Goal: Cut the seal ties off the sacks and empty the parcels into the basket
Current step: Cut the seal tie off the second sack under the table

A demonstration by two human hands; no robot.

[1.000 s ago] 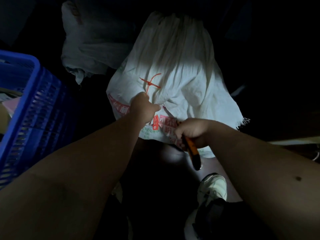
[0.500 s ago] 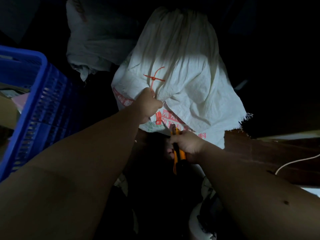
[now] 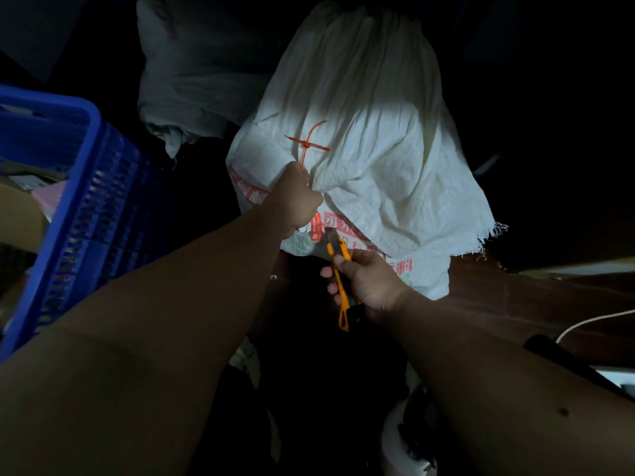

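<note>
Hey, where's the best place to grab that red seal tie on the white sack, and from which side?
Probably the red seal tie's free tail, curving up clear of the white sack. Pinch it from above; the crossing lies flat on the fabric, and the left hand grips its lower end.

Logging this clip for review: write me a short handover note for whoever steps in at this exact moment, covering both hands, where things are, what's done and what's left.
Left hand grips the gathered neck of the white sack, right beside the red seal tie.
Right hand holds the orange utility knife, blade end pointing up near the sack's red tag, just below the left hand.
Blue basket stands to the left. A second sack lies behind.
Done: sack held, knife ready.
Left: tie still on; cut it, empty the parcels into the basket, then the other sack.
</note>
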